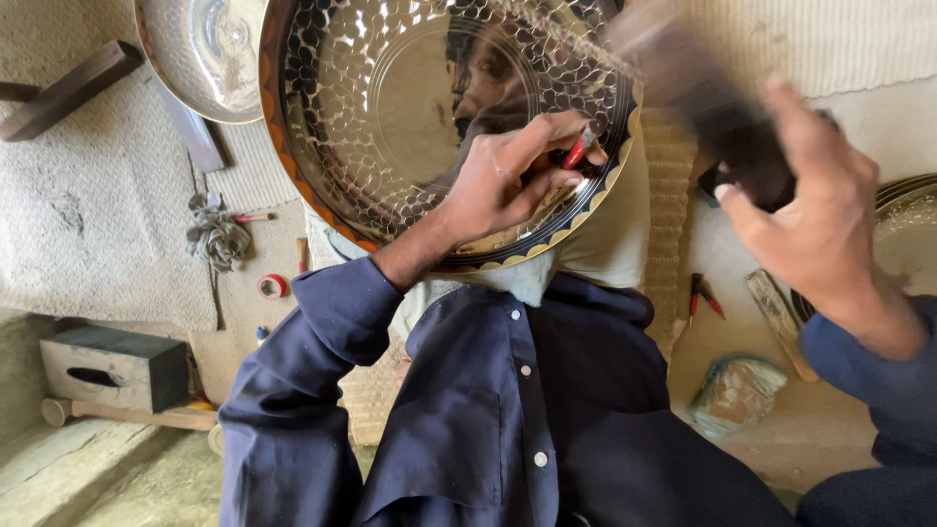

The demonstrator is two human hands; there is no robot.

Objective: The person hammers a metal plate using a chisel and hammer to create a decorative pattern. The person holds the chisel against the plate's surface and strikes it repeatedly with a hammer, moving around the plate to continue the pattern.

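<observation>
A large round metal tray (322, 117) with a hammered scale pattern and a scalloped gold and dark rim rests tilted against my lap. My left hand (503, 185) presses on its lower right part and pinches a small red-handled punch (578, 152) with the tip on the metal. My right hand (820, 215) is raised to the right of the tray, gripping a dark hammer (717, 117) that is blurred by motion. Navy sleeves cover both arms.
A second shiny dish (210, 49) lies at the top left beside wooden blocks (68, 88). A rag (217, 237), a red tape roll (272, 286), a grey box (112, 366) and a wooden mallet (127, 415) sit on the left. Red pliers (705, 293) and another tray (908, 220) are on the right.
</observation>
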